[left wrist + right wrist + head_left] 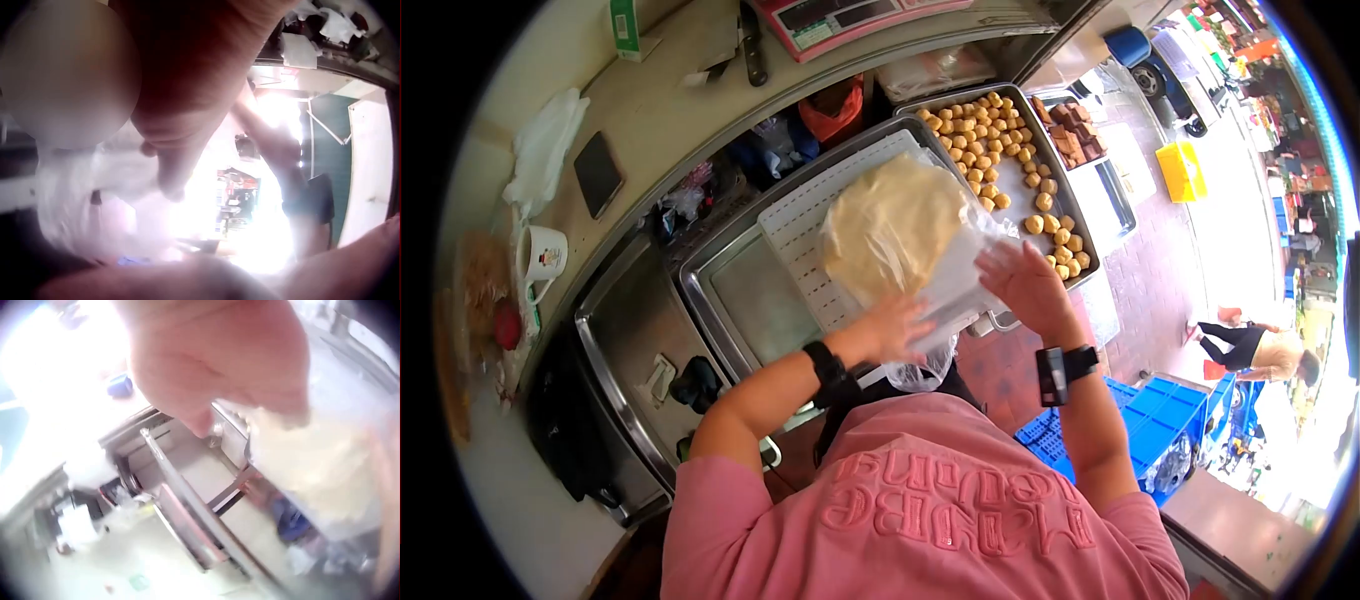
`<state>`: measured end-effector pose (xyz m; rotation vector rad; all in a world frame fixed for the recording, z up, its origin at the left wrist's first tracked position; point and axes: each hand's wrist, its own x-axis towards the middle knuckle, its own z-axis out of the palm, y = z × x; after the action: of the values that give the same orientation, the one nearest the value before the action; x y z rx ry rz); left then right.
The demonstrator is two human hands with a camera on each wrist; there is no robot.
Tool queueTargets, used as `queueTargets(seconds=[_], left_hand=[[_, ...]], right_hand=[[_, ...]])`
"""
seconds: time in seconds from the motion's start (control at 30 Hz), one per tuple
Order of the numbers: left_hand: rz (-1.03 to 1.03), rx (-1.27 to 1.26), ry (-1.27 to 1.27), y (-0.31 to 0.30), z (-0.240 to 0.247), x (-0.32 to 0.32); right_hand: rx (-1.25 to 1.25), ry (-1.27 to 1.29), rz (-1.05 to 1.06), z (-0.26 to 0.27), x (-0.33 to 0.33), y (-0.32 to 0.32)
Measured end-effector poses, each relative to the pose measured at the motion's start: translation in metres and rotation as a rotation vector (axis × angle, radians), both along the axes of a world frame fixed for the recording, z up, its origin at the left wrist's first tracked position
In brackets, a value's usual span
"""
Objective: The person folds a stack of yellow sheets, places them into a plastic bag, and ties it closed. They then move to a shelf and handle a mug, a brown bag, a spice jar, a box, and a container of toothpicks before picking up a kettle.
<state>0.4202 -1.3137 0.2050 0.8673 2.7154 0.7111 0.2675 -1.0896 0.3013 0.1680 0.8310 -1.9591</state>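
A broad, flat slab of pale yellow dough (pixel 895 225) lies within clear plastic (pixel 965 285) on a white slotted board (pixel 790 235). My left hand (pixel 890 325), blurred, is over the near edge of the plastic with its fingers spread. At the right side of the plastic is my right hand (pixel 1025 285), its fingers extended toward the dough. In the right wrist view the dough (pixel 312 469) shows beyond the right hand (pixel 219 362). The left wrist view has the left hand (pixel 187 94) close beside hazy plastic (pixel 106 200).
A metal tray (pixel 1080 215) of small yellow balls (pixel 975 130) stands right of the board, with brown blocks (pixel 1075 130) beyond. Along the counter lie a knife (pixel 752 45), a pink scale (pixel 840 25), a phone (pixel 598 175) and a mug (pixel 543 255). Blue crates (pixel 1150 420) stand at right.
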Motion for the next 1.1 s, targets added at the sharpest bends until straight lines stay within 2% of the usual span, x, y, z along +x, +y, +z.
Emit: queueTargets(seconds=[0.07, 0.1, 0.13, 0.17, 0.23, 0.27, 0.33, 0.37, 0.4, 0.47, 0.5, 0.53, 0.57, 0.6, 0.63, 0.67, 0.73, 0.77, 0.83, 0.87, 0.9, 0.93, 0.97, 1.0, 1.07, 1.1], left_hand=[[-0.052, 0.130, -0.441, 0.005, 0.014, 0.012], [-0.065, 0.126, -0.438, 0.000, 0.023, 0.010], [0.195, 0.277, -0.491, -0.009, 0.042, 0.009], [0.460, 0.426, -0.539, -0.019, 0.059, 0.010], [0.700, 0.589, -0.382, -0.054, 0.078, -0.018], [0.806, 0.491, -0.261, -0.074, 0.067, -0.040], [0.939, 0.269, 0.040, -0.109, 0.030, -0.084], [0.968, 0.146, 0.217, -0.117, 0.014, -0.102], [0.968, 0.158, 0.228, -0.116, 0.005, -0.114], [0.912, 0.087, 0.056, -0.108, -0.002, -0.134], [0.840, 0.014, 0.010, -0.105, -0.002, -0.140], [0.833, 0.021, 0.016, -0.104, -0.007, -0.148], [0.878, 0.200, -0.023, -0.106, -0.012, -0.156], [0.912, 0.376, -0.068, -0.108, -0.017, -0.162], [0.980, 0.409, 0.006, -0.108, -0.010, -0.163], [0.960, 0.402, 0.001, -0.110, -0.005, -0.160], [0.997, 0.219, 0.337, -0.118, 0.005, -0.151], [0.907, 0.173, 0.498, -0.112, 0.014, -0.137], [0.586, 0.135, 0.567, -0.088, 0.035, -0.104], [0.367, 0.143, 0.577, -0.077, 0.000, -0.085], [0.297, 0.181, 0.270, -0.057, -0.007, -0.051], [0.133, 0.040, 0.156, -0.033, 0.024, -0.021], [0.035, 0.176, -0.035, -0.023, 0.004, 0.011], [0.009, 0.205, 0.043, -0.012, -0.014, 0.042], [0.108, 0.205, -0.448, -0.001, 0.022, 0.058], [0.116, 0.198, -0.446, 0.001, 0.031, 0.055]], right_hand=[[0.097, -0.154, 0.276, 0.019, 0.014, 0.003], [0.286, -0.055, 0.314, 0.035, 0.024, 0.004], [0.478, 0.042, 0.355, 0.051, 0.031, 0.000], [0.480, 0.039, 0.349, 0.048, 0.031, 0.004], [0.486, 0.239, 0.140, 0.033, 0.030, 0.013], [0.486, 0.247, 0.140, 0.025, 0.027, 0.010], [0.868, 0.544, 0.331, 0.015, 0.019, 0.003], [0.788, 0.528, 0.476, 0.023, 0.016, -0.001], [0.798, 0.534, 0.689, 0.049, 0.017, -0.020], [0.614, 0.539, 0.817, 0.084, 0.020, -0.040], [0.624, 0.544, 0.812, 0.088, 0.020, -0.045], [0.559, 0.548, 0.629, 0.091, 0.020, -0.048], [0.490, 0.550, 0.443, 0.093, 0.019, -0.047], [0.493, 0.549, 0.426, 0.073, 0.012, -0.041], [0.751, 0.809, 0.430, 0.036, 0.002, -0.030], [1.013, 1.061, 0.428, 0.012, -0.001, -0.020], [1.069, 1.021, 0.381, 0.004, 0.001, -0.011], [1.116, 0.999, 0.353, 0.004, -0.005, -0.010], [1.197, 0.963, 0.311, 0.003, -0.020, -0.010], [1.233, 0.938, 0.294, -0.002, -0.026, -0.009], [1.014, 0.748, 0.187, -0.017, -0.036, -0.005], [1.015, 0.779, 0.112, -0.020, -0.043, -0.005], [1.091, 0.864, 0.040, -0.019, -0.048, -0.007], [1.172, 0.941, -0.036, -0.016, -0.052, -0.008], [1.150, 0.966, -0.076, -0.040, -0.074, 0.002], [1.178, 0.946, -0.033, -0.044, -0.085, 0.003]])
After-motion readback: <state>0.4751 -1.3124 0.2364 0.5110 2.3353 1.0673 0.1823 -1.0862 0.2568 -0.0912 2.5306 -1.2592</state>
